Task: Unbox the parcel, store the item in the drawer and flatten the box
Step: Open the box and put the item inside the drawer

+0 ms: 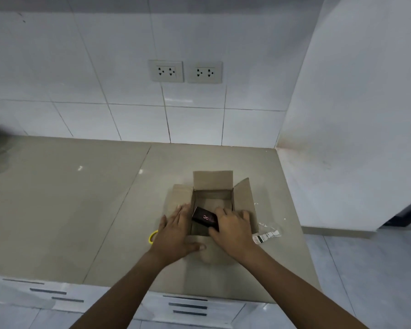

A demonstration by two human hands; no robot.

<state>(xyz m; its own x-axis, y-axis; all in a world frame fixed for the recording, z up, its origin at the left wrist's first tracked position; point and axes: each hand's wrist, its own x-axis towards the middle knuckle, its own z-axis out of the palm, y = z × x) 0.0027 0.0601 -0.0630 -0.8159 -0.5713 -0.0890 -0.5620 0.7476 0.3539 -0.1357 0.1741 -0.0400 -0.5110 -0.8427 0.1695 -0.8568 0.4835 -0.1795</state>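
A brown cardboard box [212, 181] stands on the countertop with its top flaps folded out. Inside it, tilted, is a small black item box [203, 217] with a pink looped mark. My right hand [233, 230] reaches into the box and its fingers curl around the near end of the black item. My left hand [176, 233] lies flat with spread fingers on the left flap and the box's near left corner. White drawer fronts [188, 307] with dark slot handles run below the counter's front edge.
Behind my left hand, a yellow ring-shaped handle [151, 236] peeks out on the beige countertop [69, 210]. Crumpled clear tape with a label [267, 233] lies right of the box. A tiled wall with two sockets stands behind; a white wall panel bounds the right.
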